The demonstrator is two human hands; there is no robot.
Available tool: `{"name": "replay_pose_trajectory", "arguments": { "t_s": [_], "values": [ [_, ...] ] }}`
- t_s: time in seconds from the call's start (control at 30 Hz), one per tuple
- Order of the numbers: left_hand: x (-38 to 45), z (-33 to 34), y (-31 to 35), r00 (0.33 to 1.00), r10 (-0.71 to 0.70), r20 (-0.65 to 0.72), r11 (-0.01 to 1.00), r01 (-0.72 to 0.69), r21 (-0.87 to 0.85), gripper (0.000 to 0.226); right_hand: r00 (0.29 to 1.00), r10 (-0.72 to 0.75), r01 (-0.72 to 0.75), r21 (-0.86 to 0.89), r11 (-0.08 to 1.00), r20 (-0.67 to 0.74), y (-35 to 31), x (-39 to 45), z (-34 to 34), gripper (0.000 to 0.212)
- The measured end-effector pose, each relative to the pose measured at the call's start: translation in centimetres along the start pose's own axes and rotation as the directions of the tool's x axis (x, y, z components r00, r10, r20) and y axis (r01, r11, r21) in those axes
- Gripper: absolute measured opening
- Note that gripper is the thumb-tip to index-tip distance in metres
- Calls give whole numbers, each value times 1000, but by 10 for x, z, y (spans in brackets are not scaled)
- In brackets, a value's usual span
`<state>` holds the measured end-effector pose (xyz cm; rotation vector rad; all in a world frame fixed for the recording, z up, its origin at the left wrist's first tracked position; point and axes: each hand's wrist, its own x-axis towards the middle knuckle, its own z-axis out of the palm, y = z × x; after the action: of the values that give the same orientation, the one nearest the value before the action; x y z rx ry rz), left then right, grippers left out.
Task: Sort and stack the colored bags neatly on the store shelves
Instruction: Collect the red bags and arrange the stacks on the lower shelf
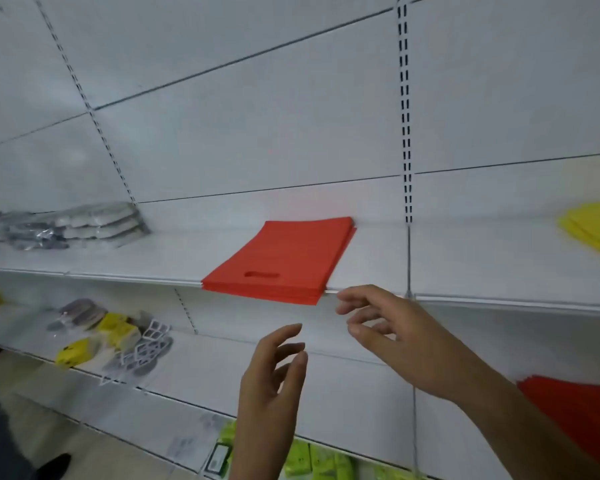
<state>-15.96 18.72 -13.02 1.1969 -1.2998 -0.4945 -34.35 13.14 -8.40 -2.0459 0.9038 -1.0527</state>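
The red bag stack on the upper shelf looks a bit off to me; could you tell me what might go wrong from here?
1. The red bag stack overhangs the upper shelf's front edge and sits askew; a nudge from the right hand, open close beside its corner, might slide bags off.
2. Neither hand holds anything; the left hand is lower, so a one-handed straightening could fan the layers.

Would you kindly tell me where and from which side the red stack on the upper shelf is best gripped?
Probably the front edge of the red stack, from the front: it overhangs the shelf lip, so fingers fit beneath and thumb on top, beside the handle slot. The right hand is nearest.
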Motion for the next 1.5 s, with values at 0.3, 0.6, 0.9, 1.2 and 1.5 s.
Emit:
{"name": "replay_pose_trajectory", "arguments": {
  "t_s": [0.3, 0.6, 0.9, 1.2, 1.5],
  "values": [
    [112, -53, -41, 994, 93, -58, 996, -92, 17, 40, 999, -23, 8, -299, 954, -45, 35, 119, 28, 42],
    [243, -64, -80, 968, 70, 240, 777, -204, 595, 60, 994, 104, -103, -699, 708, -40, 64, 174, 27, 59],
    [288, -56, -97, 872, -307, 381, 602, -132, 788, 61, 915, 343, -381, -731, 565, -212, 71, 183, 36, 53],
    [300, -71, -105, 823, -324, 466, 560, -230, 796, 44, 881, 365, -473, -600, 645, -301, 67, 198, 52, 62],
    [293, -59, -109, 825, -205, 526, 565, -340, 752, 67, 860, 340, -507, -550, 664, -381, 69, 200, 52, 58]
  ]
}}
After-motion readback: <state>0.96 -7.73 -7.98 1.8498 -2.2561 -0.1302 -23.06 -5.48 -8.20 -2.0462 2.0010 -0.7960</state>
